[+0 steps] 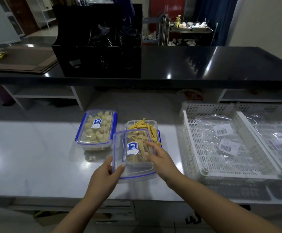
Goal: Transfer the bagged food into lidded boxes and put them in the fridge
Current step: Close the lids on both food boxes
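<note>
A clear box (142, 125) full of yellow strips stands on the steel counter (36, 148). Its clear lid with blue trim (133, 152) is held above it, shifted toward me and covering only the near part of the box. My left hand (105, 179) grips the lid's near left corner, thumb on top. My right hand (160, 158) rests on the lid's right edge with fingers stretched out. To the left stands a second box (95, 130), lid on, filled with pale dumpling-like pieces.
Two white perforated trays (234, 169) at the right hold empty clear bags (220, 137) with barcode labels. A raised black counter (204, 64) runs behind, carrying a black organiser (98, 52) with cups and lids. The counter's front edge is close to me.
</note>
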